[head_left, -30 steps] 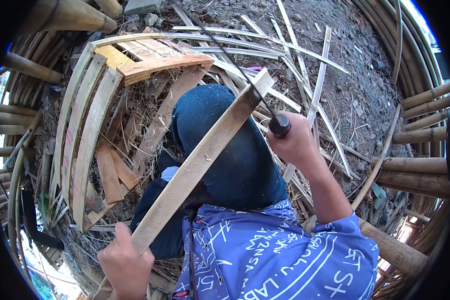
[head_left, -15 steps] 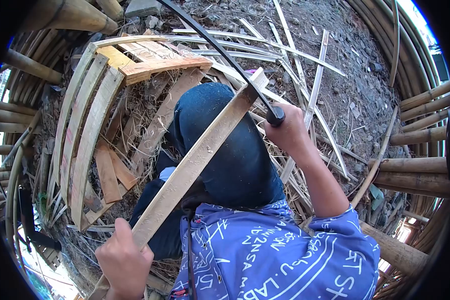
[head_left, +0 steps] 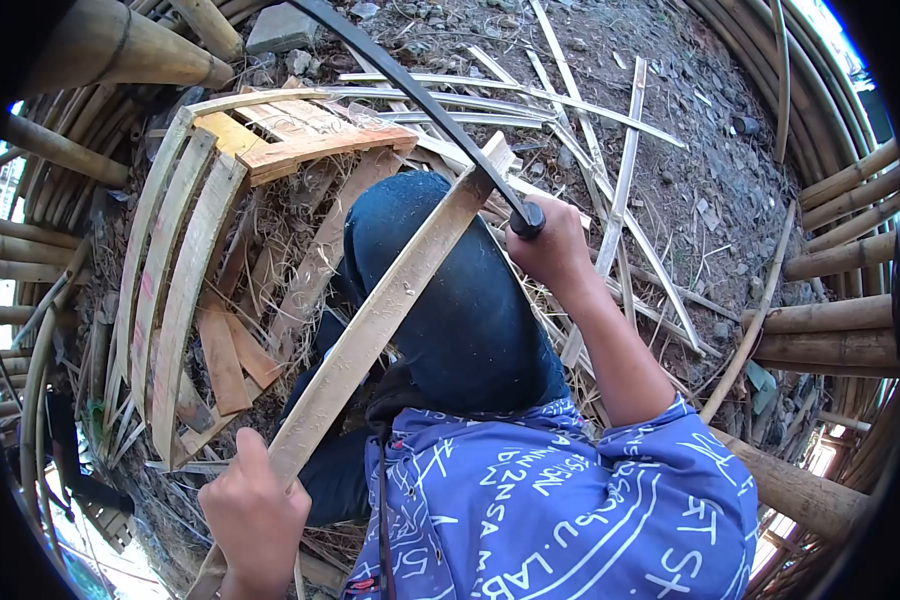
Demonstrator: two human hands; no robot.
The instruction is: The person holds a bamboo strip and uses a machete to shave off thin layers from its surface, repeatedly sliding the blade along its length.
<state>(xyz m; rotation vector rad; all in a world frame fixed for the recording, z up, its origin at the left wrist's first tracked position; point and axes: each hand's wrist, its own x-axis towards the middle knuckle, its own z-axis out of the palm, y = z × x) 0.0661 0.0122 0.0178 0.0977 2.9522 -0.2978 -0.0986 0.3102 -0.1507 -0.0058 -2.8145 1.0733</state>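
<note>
A long pale strip of wood or bamboo point(head_left: 370, 325) runs diagonally across my raised knee. My left hand point(head_left: 255, 510) is closed around its lower end, thumb along the edge. In my right hand point(head_left: 550, 245) is the dark handle of a long blade point(head_left: 410, 88), which reaches up and to the left. Near the handle, the blade touches the strip close to its upper end. Small shavings lie on the strip's surface.
A slatted wooden crate point(head_left: 185, 270) stands at the left, beside my knee. Split strips point(head_left: 625, 180) and shavings cover the ground ahead. Bamboo poles point(head_left: 830, 318) line the right; thick ones point(head_left: 120, 45) reach in at upper left. A grey block point(head_left: 281, 29) lies at the top.
My right hand and the knife handle have moved a little left and up. The strip's upper end has shifted slightly left, and my left hand has moved slightly right.
</note>
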